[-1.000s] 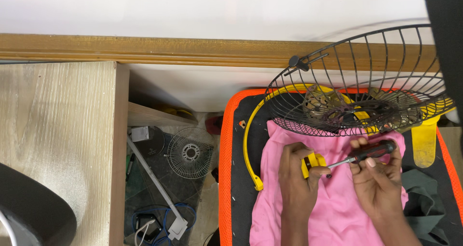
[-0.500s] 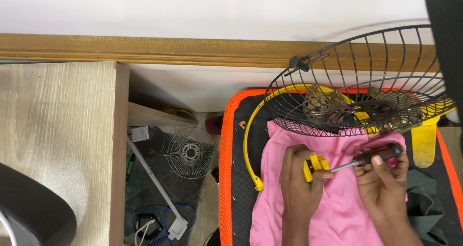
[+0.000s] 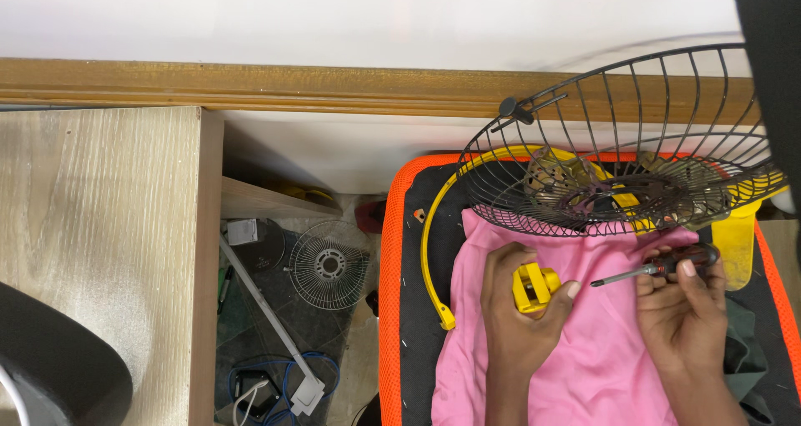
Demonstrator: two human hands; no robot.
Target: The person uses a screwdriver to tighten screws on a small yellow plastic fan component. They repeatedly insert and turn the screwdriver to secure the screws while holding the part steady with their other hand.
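Observation:
My left hand grips a small yellow plastic part over a pink cloth. My right hand holds a screwdriver with a dark red and black handle; its metal tip points left and stands a little apart from the yellow part. Just beyond both hands a black wire fan guard rests tilted over a yellow fan body. A curved yellow rim piece lies to the left of the cloth.
The work sits on a black pad with an orange mesh border. To the left is a wooden tabletop; below it lie a small wire fan guard, a grey metal bar and blue cable. A wooden ledge runs along the wall.
My right hand has drawn the screwdriver back to the right, off the yellow part. My left hand has turned the yellow part so more of it shows.

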